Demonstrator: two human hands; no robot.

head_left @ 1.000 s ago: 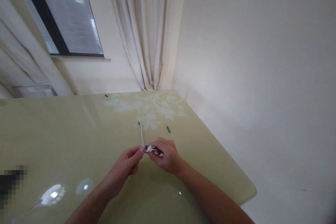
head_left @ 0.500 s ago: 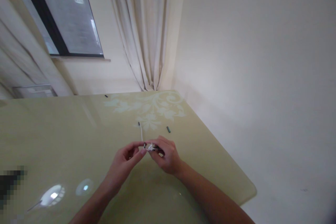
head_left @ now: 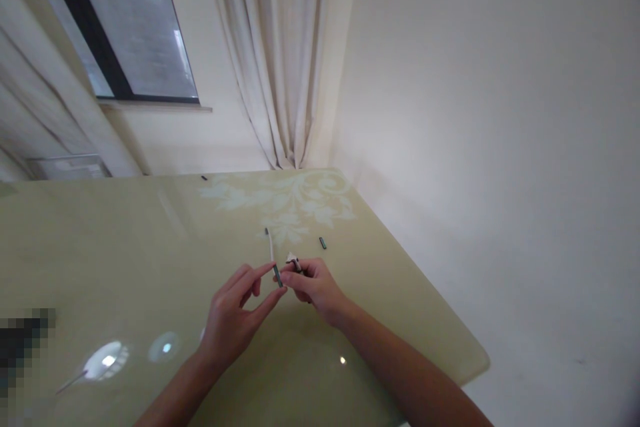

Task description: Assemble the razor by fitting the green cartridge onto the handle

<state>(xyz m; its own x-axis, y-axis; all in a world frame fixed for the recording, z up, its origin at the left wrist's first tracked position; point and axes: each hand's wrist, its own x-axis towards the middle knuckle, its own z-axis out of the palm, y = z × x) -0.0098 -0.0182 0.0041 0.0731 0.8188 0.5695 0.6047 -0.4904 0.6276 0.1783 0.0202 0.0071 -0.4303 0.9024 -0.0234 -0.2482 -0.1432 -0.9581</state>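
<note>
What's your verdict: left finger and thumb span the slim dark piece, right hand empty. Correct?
Not quite: in the head view, the right hand holds a small white-and-dark item. The left hand does span the slim dark piece.

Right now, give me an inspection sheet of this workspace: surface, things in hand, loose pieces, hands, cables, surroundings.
Surface: glossy table, pale leaf pattern near the far corner, light reflections.
Things in hand: small dark bar; black-and-white piece, details too small to tell.
Loose pieces: second dark bar beyond the hands; tiny dark piece near the far edge; pixelated dark shape at left.
Hands: left hand pinches the small dark bar; right hand grips the black-and-white piece.
Cables: slender white strip with a dark tip; cannot tell whether it is one.
Surroundings: curtains, window, pale wall.
</note>
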